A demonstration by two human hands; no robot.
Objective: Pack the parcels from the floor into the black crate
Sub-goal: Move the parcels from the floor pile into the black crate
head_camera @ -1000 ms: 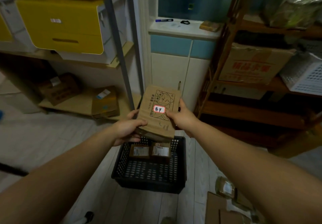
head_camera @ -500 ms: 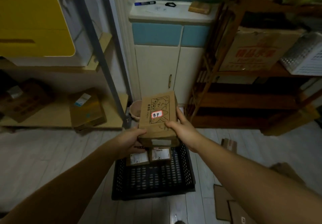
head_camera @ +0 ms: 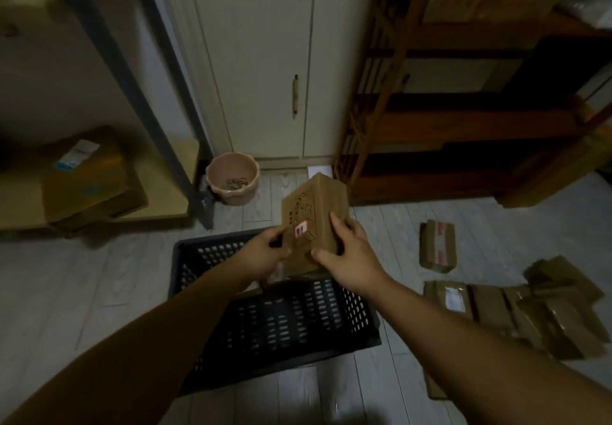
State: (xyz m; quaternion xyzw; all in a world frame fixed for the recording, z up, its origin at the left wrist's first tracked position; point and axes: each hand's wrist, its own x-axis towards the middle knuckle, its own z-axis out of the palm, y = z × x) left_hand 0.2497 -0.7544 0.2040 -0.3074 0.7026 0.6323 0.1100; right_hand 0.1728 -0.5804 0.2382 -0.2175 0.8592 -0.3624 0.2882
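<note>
Parcel point(head_camera: 313, 222), a brown cardboard box with a small red-edged label, is held tilted over the far end of the black crate point(head_camera: 284, 322). Left hand point(head_camera: 265, 252) curls its fingers on the box's left edge. The right hand point(head_camera: 351, 259) wraps its right side, thumb across the near face. Whether the box rests on anything inside cannot be told. The crate sits on the floor point(head_camera: 82, 292). To its right lie a single parcel point(head_camera: 437, 247) and, nearer, a heap of parcels point(head_camera: 530, 312). A pink pot point(head_camera: 232, 181) stands near the cupboard point(head_camera: 265, 77).
</note>
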